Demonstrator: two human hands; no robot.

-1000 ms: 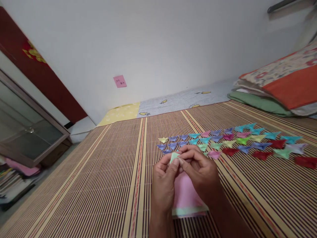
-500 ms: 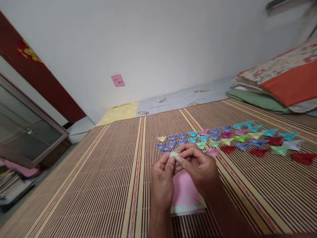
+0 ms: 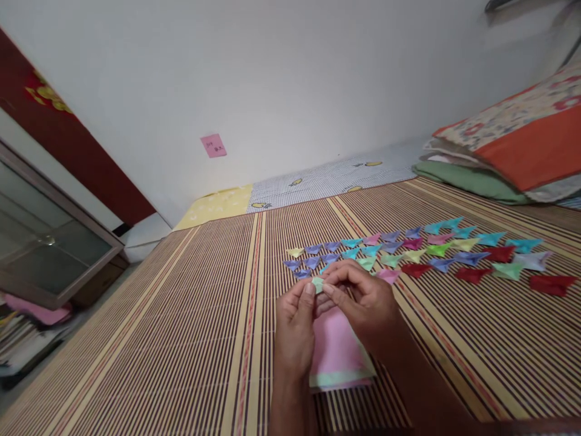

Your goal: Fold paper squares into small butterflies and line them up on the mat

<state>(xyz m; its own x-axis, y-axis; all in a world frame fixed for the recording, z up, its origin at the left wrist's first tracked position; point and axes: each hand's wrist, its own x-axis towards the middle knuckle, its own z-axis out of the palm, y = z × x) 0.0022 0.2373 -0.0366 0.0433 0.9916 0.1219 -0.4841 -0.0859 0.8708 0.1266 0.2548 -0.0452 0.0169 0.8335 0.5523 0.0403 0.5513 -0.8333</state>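
Note:
A small folded piece of pale green paper (image 3: 318, 284) is pinched between my two hands, most of it covered by fingers. My left hand (image 3: 296, 321) grips its left side with the thumb on top. From the other side, my right hand (image 3: 365, 303) holds it between thumb and forefinger. Under my hands lies a stack of square coloured paper (image 3: 339, 348), pink on top with a green edge showing below. Beyond my hands, folded paper boats (image 3: 440, 249) in blue, red, green, yellow and pink stand in rows.
A striped bamboo mat (image 3: 195, 327) covers the bed. Folded bedding (image 3: 521, 145) is piled at the right by the wall. A pink note (image 3: 213, 145) is stuck on the wall. At the left stands a glass-doored cabinet (image 3: 49, 242).
My fingers have shifted slightly on the green paper, and a little more of it shows. The view has moved a little; the boats and the paper stack lie as before.

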